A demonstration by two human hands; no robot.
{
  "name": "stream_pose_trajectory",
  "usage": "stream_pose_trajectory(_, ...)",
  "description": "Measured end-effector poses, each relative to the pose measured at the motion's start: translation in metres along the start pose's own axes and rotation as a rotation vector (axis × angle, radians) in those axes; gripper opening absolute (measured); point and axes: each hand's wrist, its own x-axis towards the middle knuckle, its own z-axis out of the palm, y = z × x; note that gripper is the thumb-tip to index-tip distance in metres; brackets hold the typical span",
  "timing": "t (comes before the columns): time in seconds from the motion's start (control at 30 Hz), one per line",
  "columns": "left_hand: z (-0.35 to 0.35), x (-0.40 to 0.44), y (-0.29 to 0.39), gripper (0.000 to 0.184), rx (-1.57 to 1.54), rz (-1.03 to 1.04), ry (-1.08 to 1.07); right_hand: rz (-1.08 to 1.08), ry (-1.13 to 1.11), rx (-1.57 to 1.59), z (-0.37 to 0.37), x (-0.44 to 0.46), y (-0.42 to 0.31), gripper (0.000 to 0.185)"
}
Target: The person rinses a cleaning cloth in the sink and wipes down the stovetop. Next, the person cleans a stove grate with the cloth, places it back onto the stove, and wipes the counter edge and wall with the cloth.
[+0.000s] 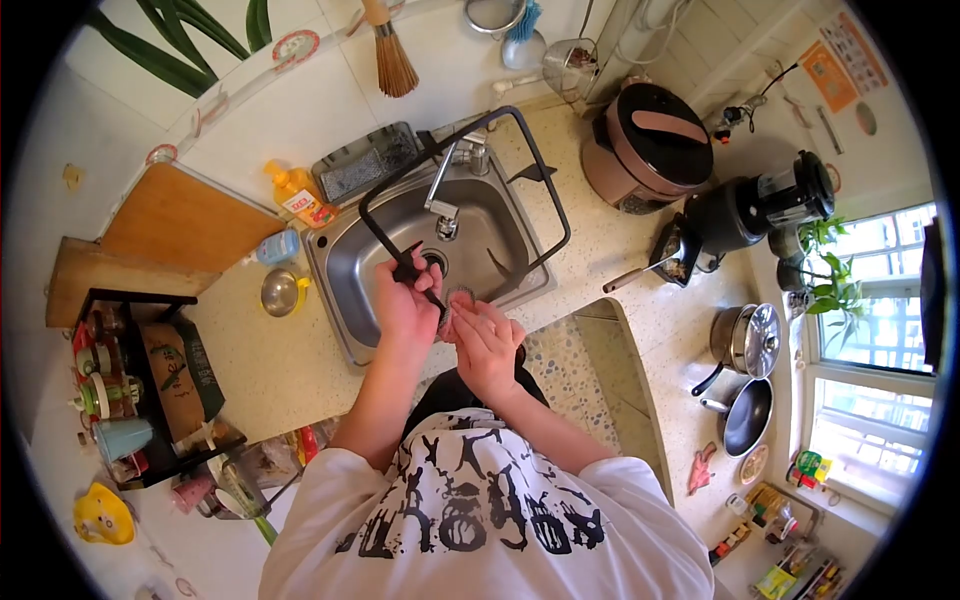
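A black metal frame (550, 180), shaped like a bent rack, is held up over the steel sink (350, 270). My left hand (405, 295) is closed around a dark bar of it, at the sink's near side. Right beside it, my right hand (482, 345) has its fingers bent together round a small greyish, mesh-like scrubber (458, 298), pressed near the end of that bar. The scrubber is partly hidden by the fingers. Behind the hands, the chrome faucet (440, 200) reaches over the basin; whether water runs cannot be made out.
An orange soap bottle (298, 195) and a small metal bowl (283, 293) stand left of the sink. A rice cooker (650, 150) is at its right. Cutting boards (180, 225) lean on the left wall. A pan (747, 418) and a pot (735, 335) sit on the right counter.
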Motion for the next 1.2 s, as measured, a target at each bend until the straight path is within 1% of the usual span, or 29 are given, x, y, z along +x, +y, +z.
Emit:
stream_pose_trajectory(0.07,-0.003,-0.002,-0.002,0.033,0.005,-0.009,0.006,-0.015,-0.028,-0.009,-0.004,0.001,0.005,0.035)
stream_pose_trajectory(0.13,-0.003,-0.006,-0.003,0.033,0.033,-0.012,0.020,0.033,-0.124,0.152,-0.006,0.001,0.020,0.030)
stream_pose_trajectory(0.17,-0.001,-0.010,-0.005,0.033,0.078,0.029,0.036,0.061,-0.172,0.231,-0.007,-0.002,0.027,0.028)
stream_pose_trajectory(0.27,0.007,-0.018,-0.008,0.035,0.206,0.141,0.069,0.503,-0.070,0.682,0.002,-0.022,0.044,0.018)
stream_pose_trajectory(0.3,0.006,-0.019,-0.004,0.037,0.245,0.171,0.072,0.735,-0.002,0.923,0.009,-0.040,0.058,0.014)
stream_pose_trajectory(0.33,0.004,-0.020,0.000,0.038,0.283,0.201,0.077,0.832,0.111,0.962,0.002,-0.040,0.064,0.012)
stream_pose_trajectory(0.4,0.003,-0.022,0.012,0.040,0.324,0.240,0.114,0.844,0.292,0.873,-0.009,-0.031,0.083,0.010)
stream_pose_trajectory(0.47,-0.006,-0.023,0.023,0.041,0.363,0.272,0.088,0.962,0.246,0.817,-0.008,-0.034,0.104,0.010)
stream_pose_trajectory(0.53,-0.014,-0.025,0.028,0.044,0.397,0.276,0.054,0.835,0.138,0.582,0.002,-0.045,0.127,0.014)
stream_pose_trajectory(0.6,-0.017,-0.029,0.033,0.045,0.419,0.268,0.028,0.445,-0.028,0.180,0.021,-0.055,0.152,0.025)
stream_pose_trajectory(0.63,-0.020,-0.030,0.035,0.046,0.435,0.259,-0.002,0.410,-0.132,0.094,0.025,-0.057,0.158,0.042)
stream_pose_trajectory(0.7,-0.021,-0.034,0.037,0.047,0.445,0.231,-0.008,0.410,-0.170,0.140,0.050,-0.078,0.180,0.036)
stream_pose_trajectory(0.73,-0.022,-0.036,0.038,0.048,0.451,0.215,-0.011,0.413,-0.189,0.163,0.055,-0.078,0.179,0.033)
stream_pose_trajectory(0.77,-0.023,-0.037,0.039,0.048,0.459,0.210,-0.005,0.596,-0.107,0.454,0.055,-0.079,0.179,0.031)
stream_pose_trajectory(0.83,-0.027,-0.036,0.042,0.049,0.472,0.199,0.005,0.944,0.071,1.037,0.022,-0.040,0.147,0.029)
stream_pose_trajectory(0.9,-0.042,-0.030,0.051,0.049,0.461,0.165,-0.146,1.100,0.088,1.128,-0.024,0.004,0.119,0.031)
stream_pose_trajectory(0.93,-0.046,-0.026,0.055,0.049,0.456,0.142,-0.226,1.179,0.104,1.170,-0.041,0.016,0.117,0.034)
stream_pose_trajectory(0.97,-0.043,-0.027,0.056,0.050,0.486,0.120,-0.255,1.086,0.057,1.141,-0.050,0.018,0.123,0.049)
stream_pose_trajectory(1.0,-0.038,-0.029,0.059,0.051,0.518,0.097,-0.286,0.989,-0.079,1.004,-0.044,-0.002,0.158,0.055)
stream_pose_trajectory(1.07,-0.031,-0.027,0.063,0.054,0.611,0.070,-0.369,0.932,-0.147,1.022,-0.052,0.000,0.162,0.050)
stream_pose_trajectory(1.1,-0.027,-0.025,0.061,0.056,0.670,0.065,-0.419,0.991,-0.239,1.141,-0.075,0.024,0.135,0.047)
stream_pose_trajectory(1.13,-0.025,-0.023,0.060,0.059,0.728,0.060,-0.469,1.034,-0.157,1.148,-0.076,0.017,0.136,0.035)
stream_pose_trajectory(1.2,-0.024,-0.015,0.059,0.056,0.787,0.045,-0.603,0.896,-0.161,1.064,-0.088,0.001,0.142,0.021)
